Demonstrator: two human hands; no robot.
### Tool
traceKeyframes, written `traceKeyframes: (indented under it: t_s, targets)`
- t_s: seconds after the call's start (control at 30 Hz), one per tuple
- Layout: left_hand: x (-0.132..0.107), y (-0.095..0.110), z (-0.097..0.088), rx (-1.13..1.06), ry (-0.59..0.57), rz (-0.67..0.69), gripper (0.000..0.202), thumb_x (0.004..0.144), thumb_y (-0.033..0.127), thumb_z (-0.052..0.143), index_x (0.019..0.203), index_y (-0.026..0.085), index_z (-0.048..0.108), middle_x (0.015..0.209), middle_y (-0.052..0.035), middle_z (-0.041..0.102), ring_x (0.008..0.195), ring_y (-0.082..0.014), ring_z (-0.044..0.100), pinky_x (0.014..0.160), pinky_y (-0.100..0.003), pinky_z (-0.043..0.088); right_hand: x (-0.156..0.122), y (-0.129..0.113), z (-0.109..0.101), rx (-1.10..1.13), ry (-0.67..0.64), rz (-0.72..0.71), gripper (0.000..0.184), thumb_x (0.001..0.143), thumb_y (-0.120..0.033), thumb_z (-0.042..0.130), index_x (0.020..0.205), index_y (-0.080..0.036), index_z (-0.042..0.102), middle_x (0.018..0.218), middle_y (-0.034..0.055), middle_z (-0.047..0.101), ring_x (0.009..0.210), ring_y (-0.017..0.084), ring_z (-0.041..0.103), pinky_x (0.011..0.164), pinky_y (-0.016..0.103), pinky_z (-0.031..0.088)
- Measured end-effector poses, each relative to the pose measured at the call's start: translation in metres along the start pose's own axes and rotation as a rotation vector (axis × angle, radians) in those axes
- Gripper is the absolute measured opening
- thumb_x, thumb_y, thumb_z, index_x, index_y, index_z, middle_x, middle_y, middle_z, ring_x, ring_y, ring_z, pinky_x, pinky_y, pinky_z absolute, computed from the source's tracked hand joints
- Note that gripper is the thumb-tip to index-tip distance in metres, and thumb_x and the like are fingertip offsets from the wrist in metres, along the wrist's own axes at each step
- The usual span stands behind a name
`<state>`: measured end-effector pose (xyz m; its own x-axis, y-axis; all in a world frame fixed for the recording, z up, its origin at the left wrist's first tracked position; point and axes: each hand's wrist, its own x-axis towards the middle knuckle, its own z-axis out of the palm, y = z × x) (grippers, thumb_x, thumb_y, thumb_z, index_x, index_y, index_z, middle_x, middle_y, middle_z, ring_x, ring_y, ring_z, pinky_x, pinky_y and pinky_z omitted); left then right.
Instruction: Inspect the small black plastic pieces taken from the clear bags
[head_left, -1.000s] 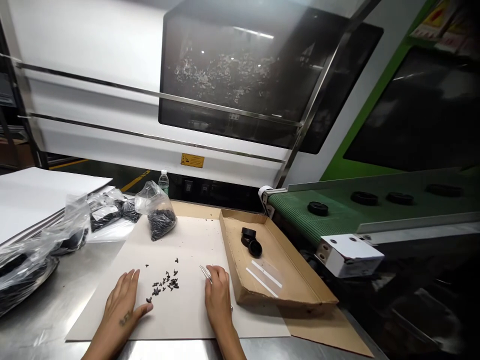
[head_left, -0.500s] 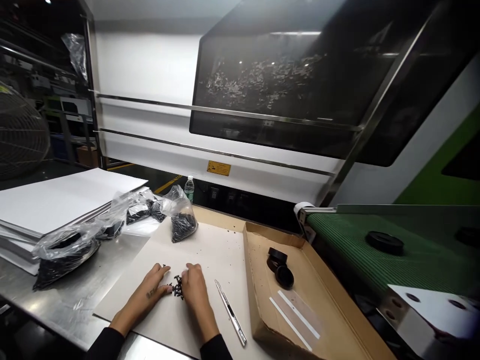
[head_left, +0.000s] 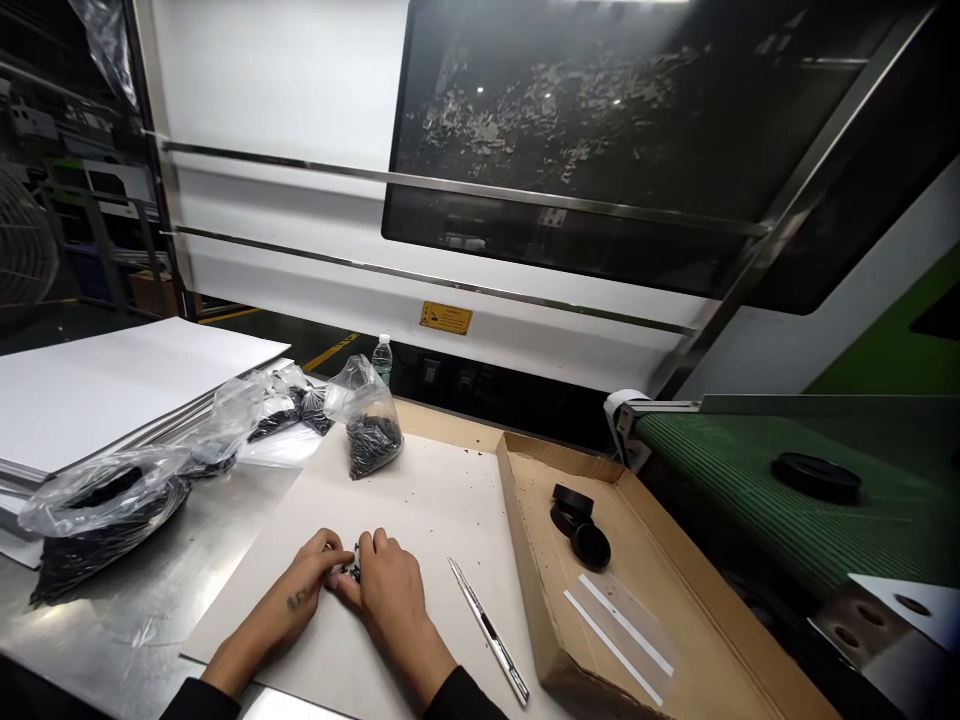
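Note:
Small black parts lie bunched between my two hands on a pale cardboard sheet, mostly covered by the fingers. My left hand curls in from the left, its thumb and forefinger closed at the bunch. From the other side my right hand wraps its bent fingers over the same parts, with the thumb reaching toward the left hand. To the right of it lies a slim silver utility knife. Beyond the hands stands a clear bag filled with more small black parts.
A shallow cardboard box on the right holds round black caps and a clear strip. Past it, a green conveyor belt carries a black disc. More bags and stacked white sheets sit left. A water bottle stands behind.
My hands have drawn together and their fingers have closed in over the small black parts, which were more exposed before. The camera view has shifted slightly.

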<state>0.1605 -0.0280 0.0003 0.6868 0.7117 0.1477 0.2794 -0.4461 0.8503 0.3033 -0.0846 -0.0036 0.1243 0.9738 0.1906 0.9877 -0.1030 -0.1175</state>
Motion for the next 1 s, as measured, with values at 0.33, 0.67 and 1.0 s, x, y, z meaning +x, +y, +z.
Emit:
traceKeyframes:
  t_s: [0.33,0.67,1.0]
  targets:
    - [-0.027,-0.017,-0.015,-0.540,0.378,-0.238,0.028,0.086,0.031,0.046,0.103,0.015,0.063,0.082,-0.0040,0.062,0.069,-0.0164,0.057,0.065,-0.030,0.045,0.008,0.001,0.005,-0.184,-0.052,-0.230,0.027,0.091,-0.046,0.045,0.100,-0.021,0.053,0.086,0.0062,0.062,0.065,0.024,0.064,0.053,0.031,0.044]
    - [-0.029,-0.007,-0.012,-0.752,0.474,-0.247,0.012,0.082,0.019,0.058,0.092,0.014,0.063,0.067,0.0024,0.063,0.055,-0.0116,0.056,0.054,-0.025,0.041,-0.002,-0.007,0.015,-0.249,-0.014,-0.248,0.017,0.091,-0.014,0.039,0.084,-0.019,0.054,0.074,0.0068,0.061,0.056,0.024,0.063,0.047,0.029,0.037]
    - [-0.024,0.018,0.023,-1.407,0.700,-0.438,0.015,0.087,0.009,0.046,0.089,0.008,0.061,0.091,-0.0107,0.070,0.089,-0.0188,0.067,0.082,-0.033,0.052,0.015,-0.002,-0.006,-0.189,0.068,-0.121,0.020,0.090,-0.006,0.039,0.080,-0.016,0.053,0.065,0.0062,0.063,0.054,0.020,0.062,0.046,0.027,0.029]
